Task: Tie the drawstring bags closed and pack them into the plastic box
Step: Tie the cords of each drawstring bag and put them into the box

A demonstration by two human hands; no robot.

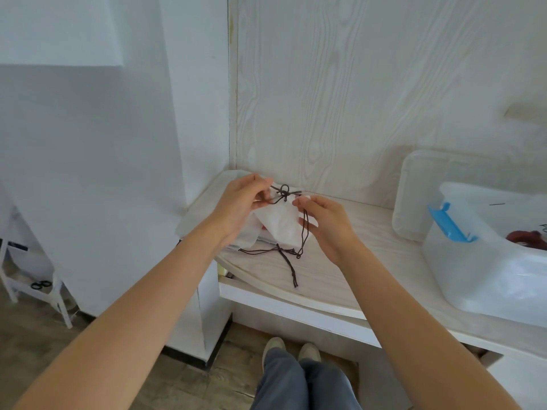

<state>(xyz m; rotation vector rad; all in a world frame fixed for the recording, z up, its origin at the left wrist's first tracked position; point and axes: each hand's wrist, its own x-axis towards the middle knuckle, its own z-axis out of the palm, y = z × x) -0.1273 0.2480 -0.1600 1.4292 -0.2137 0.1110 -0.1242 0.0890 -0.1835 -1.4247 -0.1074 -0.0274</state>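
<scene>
— Brown cord (283,193) is mid-knot: the left hand (242,202) pinches one strand, the right hand (321,218) pinches the other by the white bag (279,223), and a small loop stands between them.

— Where is that bag?

— Held just above the worktop (340,261), near its back left corner. The knot looks formed but not yet pulled tight, I'd judge.

— How does each grip stand?

— Both have fingers curled onto the cord. The right one also has a long loop of it hanging down past the palm.

— And what's left?

— More bags (247,241) lie under the held one, with a knotted cord (291,267) trailing toward the front edge. I can't tell how many. The plastic box (473,276) stands open at the right end, with something red (529,239) already inside. So this bag needs cinching and packing, then the others.
</scene>
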